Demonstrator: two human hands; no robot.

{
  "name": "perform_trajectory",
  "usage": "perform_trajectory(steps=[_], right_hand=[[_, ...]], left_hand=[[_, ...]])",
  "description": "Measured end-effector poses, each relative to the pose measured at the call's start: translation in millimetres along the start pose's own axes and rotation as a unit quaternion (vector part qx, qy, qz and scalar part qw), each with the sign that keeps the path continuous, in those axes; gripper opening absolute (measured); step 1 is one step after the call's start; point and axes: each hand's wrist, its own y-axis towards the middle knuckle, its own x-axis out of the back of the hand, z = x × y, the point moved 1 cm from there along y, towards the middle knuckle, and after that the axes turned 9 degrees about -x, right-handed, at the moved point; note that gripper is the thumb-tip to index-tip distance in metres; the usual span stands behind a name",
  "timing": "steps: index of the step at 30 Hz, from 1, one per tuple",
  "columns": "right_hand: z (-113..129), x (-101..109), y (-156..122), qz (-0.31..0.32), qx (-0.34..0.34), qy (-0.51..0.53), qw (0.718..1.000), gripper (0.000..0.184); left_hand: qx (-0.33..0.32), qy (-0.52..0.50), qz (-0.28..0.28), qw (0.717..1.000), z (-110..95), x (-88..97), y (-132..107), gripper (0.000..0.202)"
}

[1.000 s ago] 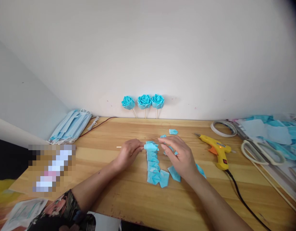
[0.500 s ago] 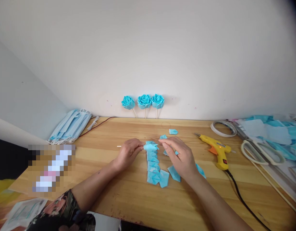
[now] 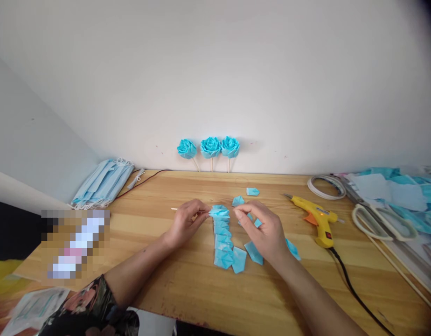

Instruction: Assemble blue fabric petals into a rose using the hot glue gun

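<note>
My left hand [image 3: 188, 224] is closed around a thin pale stick [image 3: 174, 208], whose end shows beyond the back of the hand. At its fingertips is a small folded light-blue piece [image 3: 218, 212], apparently on the stick's other end. Below it an overlapping column of folded blue petals [image 3: 222, 242] lies on the table. My right hand [image 3: 260, 228] is closed in a pinch just right of the blue piece, apart from it. Whatever its fingertips hold, if anything, is too small to make out. Loose blue petals lie around and partly under it, one petal [image 3: 239, 260] beside the column.
Three blue flowers on sticks [image 3: 211, 148] lean against the wall. On the right are a yellow glue gun [image 3: 318, 217], a tape roll [image 3: 326, 187], scissors [image 3: 386, 226] and blue scraps [image 3: 383, 186]. A stack of masks [image 3: 103, 183] lies at the left on the wooden table [image 3: 187, 289].
The stick has turned slightly in my left hand, its rear end rising a little, and the blue piece at the fingertips has turned. My right fingertips have shifted slightly right and down.
</note>
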Motion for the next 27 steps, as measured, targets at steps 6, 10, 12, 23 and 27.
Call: perform_trajectory(steps=[6, 10, 12, 23, 27], right_hand=[[3.0, -0.9, 0.0, 0.012, 0.083, 0.003, 0.996, 0.008], [2.7, -3.5, 1.9, 0.010, 0.112, -0.028, 0.993, 0.010], [2.6, -4.3, 2.4, 0.007, 0.115, -0.040, 0.993, 0.010], [-1.3, -7.7, -0.2, 0.006, 0.121, -0.044, 0.992, 0.011], [-2.3, -9.7, -1.7, 0.003, 0.122, -0.045, 0.991, 0.011]], left_hand=[[-0.002, 0.010, -0.006, 1.000, 0.8, -0.4, -0.7, 0.017], [-0.003, 0.001, 0.010, 1.000, -0.8, 0.0, -1.8, 0.011], [-0.004, -0.009, 0.025, 1.000, -2.6, 0.6, -2.4, 0.007], [0.009, -0.009, 0.017, 1.000, -3.9, 0.6, -2.5, 0.011], [0.014, -0.006, 0.010, 1.000, -4.1, -0.1, -3.2, 0.012]])
